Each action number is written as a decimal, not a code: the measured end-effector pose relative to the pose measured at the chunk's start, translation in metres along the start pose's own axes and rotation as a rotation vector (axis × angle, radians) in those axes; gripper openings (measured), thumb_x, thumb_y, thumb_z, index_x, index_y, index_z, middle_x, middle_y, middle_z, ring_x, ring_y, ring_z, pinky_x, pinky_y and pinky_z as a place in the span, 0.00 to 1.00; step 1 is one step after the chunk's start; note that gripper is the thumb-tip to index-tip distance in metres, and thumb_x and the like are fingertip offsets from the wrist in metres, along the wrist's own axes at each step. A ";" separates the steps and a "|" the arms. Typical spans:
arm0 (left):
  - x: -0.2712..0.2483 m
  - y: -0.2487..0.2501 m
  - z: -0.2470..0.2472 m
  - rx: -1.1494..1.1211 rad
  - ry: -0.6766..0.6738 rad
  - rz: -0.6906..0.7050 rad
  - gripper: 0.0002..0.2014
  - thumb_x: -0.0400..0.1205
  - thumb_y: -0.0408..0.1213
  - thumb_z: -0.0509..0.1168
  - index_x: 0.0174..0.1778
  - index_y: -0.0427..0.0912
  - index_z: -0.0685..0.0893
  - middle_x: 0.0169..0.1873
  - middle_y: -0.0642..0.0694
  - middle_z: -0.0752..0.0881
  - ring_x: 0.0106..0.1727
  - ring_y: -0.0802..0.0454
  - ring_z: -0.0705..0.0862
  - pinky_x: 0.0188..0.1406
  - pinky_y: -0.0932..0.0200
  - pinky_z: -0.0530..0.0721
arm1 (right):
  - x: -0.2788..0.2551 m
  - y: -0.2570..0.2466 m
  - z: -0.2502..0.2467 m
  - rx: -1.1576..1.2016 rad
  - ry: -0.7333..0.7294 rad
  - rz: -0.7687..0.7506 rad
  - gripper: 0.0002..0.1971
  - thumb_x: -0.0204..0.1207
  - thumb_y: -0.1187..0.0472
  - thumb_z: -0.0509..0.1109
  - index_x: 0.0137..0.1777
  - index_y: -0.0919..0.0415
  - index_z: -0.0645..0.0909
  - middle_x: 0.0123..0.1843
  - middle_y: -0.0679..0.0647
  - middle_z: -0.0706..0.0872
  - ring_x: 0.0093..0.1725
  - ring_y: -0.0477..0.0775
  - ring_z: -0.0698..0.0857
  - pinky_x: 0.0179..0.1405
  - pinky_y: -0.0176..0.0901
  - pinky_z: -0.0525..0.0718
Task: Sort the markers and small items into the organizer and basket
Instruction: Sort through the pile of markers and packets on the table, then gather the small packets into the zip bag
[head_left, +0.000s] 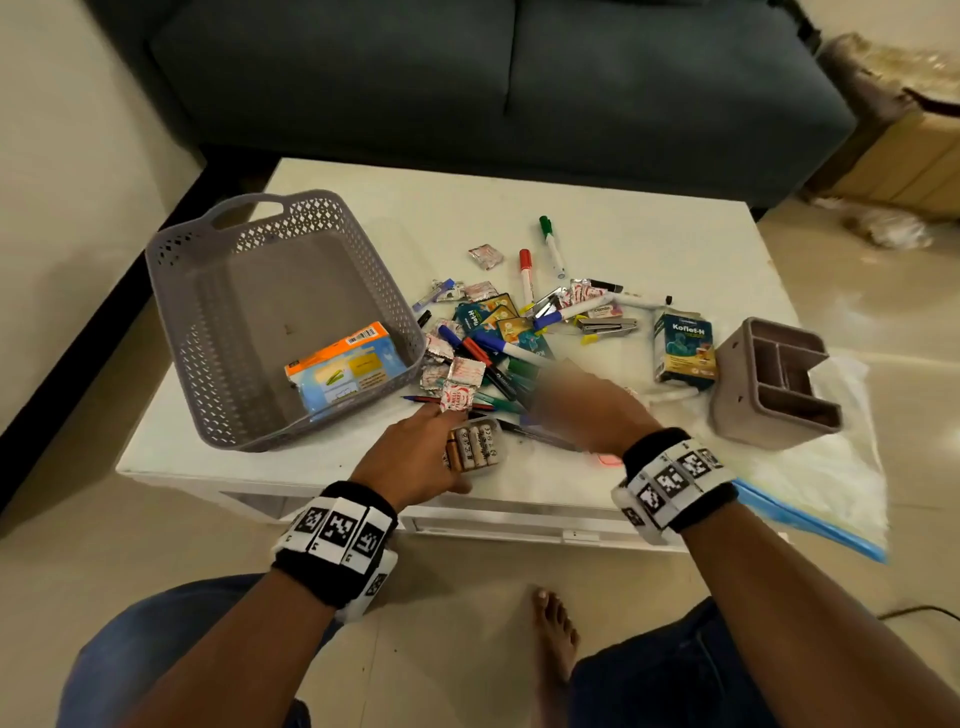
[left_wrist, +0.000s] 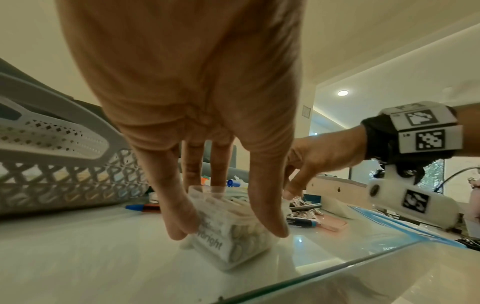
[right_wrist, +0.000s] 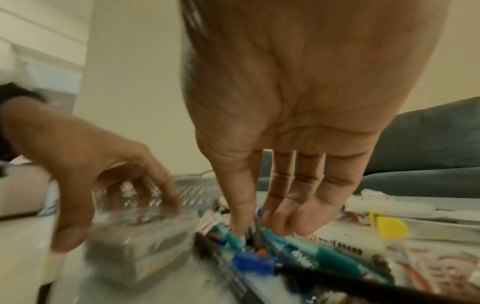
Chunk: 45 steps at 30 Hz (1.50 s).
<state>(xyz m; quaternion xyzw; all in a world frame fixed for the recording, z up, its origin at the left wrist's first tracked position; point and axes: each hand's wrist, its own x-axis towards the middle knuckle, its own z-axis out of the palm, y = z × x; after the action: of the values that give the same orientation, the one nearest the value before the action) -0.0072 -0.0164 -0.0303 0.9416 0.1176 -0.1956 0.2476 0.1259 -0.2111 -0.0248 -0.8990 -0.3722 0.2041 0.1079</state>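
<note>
Now left hand (left_wrist: 197, 98) grips clear plastic pack of batteries (left_wrist: 228, 232) near white table's (head_left: 332, 457) front edge; grey perforated basket (head_left: 260, 312) just left, w/ bare tabletop between. Right hand (right_wrist: 285, 115), fingers straight, presses into marker pile (head_left: 498, 358); taupe organizer (head_left: 774, 384) farther right.

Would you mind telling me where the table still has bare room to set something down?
Bare table lies beyond the basket toward the sofa, and right of the green marker. Between basket and organizer the pile is crowded.

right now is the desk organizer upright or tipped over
Tipped: the organizer lies on its side, compartment openings facing sideways, all empty.
</note>
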 end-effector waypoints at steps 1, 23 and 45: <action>0.001 0.003 0.001 -0.008 0.001 0.009 0.44 0.70 0.52 0.79 0.81 0.52 0.67 0.75 0.48 0.73 0.72 0.46 0.76 0.69 0.51 0.76 | -0.001 0.006 -0.009 0.051 0.037 0.045 0.06 0.79 0.58 0.70 0.51 0.49 0.88 0.51 0.45 0.79 0.51 0.50 0.83 0.48 0.41 0.77; 0.012 0.036 0.010 0.004 -0.018 0.129 0.41 0.74 0.50 0.76 0.82 0.50 0.65 0.80 0.50 0.68 0.76 0.48 0.73 0.71 0.54 0.72 | -0.023 0.059 -0.002 -0.159 -0.093 0.593 0.42 0.60 0.37 0.82 0.67 0.59 0.69 0.59 0.58 0.84 0.56 0.62 0.85 0.52 0.52 0.82; 0.011 0.022 -0.014 -0.317 0.036 0.109 0.28 0.73 0.46 0.79 0.70 0.49 0.82 0.59 0.53 0.84 0.53 0.55 0.84 0.48 0.61 0.82 | -0.043 0.000 -0.054 0.157 0.326 0.351 0.17 0.70 0.66 0.75 0.59 0.56 0.81 0.58 0.54 0.78 0.50 0.52 0.80 0.43 0.39 0.73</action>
<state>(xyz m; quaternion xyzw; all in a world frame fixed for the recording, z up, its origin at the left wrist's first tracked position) 0.0143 -0.0268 -0.0144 0.8991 0.1003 -0.1441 0.4009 0.1225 -0.2439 0.0361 -0.9598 -0.1710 0.1003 0.1989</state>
